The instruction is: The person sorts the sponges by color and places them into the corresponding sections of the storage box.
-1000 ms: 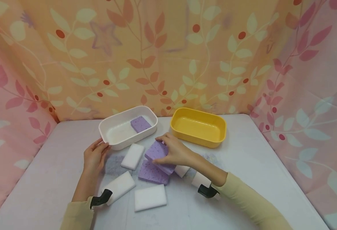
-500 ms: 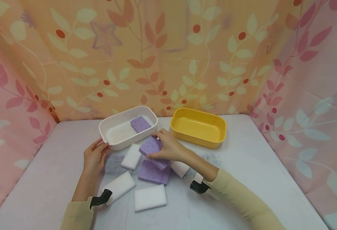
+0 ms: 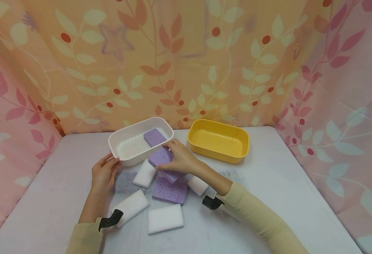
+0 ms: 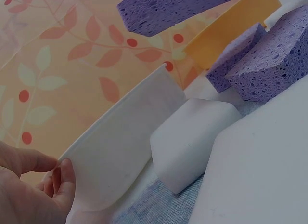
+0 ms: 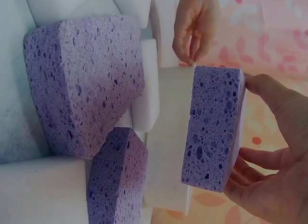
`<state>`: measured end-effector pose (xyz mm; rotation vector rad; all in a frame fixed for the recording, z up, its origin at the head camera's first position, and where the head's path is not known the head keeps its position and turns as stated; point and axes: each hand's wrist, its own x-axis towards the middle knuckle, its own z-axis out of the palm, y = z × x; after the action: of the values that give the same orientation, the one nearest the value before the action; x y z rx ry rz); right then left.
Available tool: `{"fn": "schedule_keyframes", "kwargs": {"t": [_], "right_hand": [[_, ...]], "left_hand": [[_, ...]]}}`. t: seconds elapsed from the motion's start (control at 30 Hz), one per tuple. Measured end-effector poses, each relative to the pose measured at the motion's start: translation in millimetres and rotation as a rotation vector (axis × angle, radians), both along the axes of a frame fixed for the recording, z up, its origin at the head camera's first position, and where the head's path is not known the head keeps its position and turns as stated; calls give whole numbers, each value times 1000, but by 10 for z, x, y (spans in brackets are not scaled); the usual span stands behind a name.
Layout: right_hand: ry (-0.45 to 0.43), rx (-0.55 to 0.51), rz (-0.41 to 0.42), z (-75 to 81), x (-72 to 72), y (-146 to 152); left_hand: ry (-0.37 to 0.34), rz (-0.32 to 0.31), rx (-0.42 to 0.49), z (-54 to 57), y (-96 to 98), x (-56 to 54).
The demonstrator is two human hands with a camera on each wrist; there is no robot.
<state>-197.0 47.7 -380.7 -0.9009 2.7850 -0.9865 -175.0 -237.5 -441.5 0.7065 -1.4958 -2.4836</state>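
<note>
My right hand [image 3: 182,159] holds a purple speckled sponge [image 3: 160,157] by its edges, above the table at the near right side of the white tub [image 3: 132,157]. In the right wrist view, thumb and fingers grip the far side of this sponge [image 5: 211,130]. Another purple sponge [image 3: 170,191] lies below it on the table, and one more [image 5: 115,180] shows close by in the right wrist view. A purple sponge [image 3: 153,137] rests inside the white tub at its right end. My left hand [image 3: 104,173] pinches the tub's near left rim, thumb and fingertips on the edge [image 4: 41,183].
A yellow tub [image 3: 219,155] stands at the back right. Several white sponges lie on the table, one [image 3: 145,173] just in front of the white tub, others [image 3: 165,218] nearer the front edge. One at right is partly hidden by the right sleeve. Patterned curtains enclose the back and sides.
My right hand has carried the purple sponge left and away from me, off the sponges below, to the white tub's rim. The left hand has stayed on the tub.
</note>
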Motion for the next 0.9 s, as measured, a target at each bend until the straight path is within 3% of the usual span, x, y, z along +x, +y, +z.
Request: {"fn": "schedule_keyframes", "kwargs": {"t": [0.9], "right_hand": [[4,10,-38,-22,-297,-394]], "left_hand": [[-34,-27,28,78,-4,22]]}}
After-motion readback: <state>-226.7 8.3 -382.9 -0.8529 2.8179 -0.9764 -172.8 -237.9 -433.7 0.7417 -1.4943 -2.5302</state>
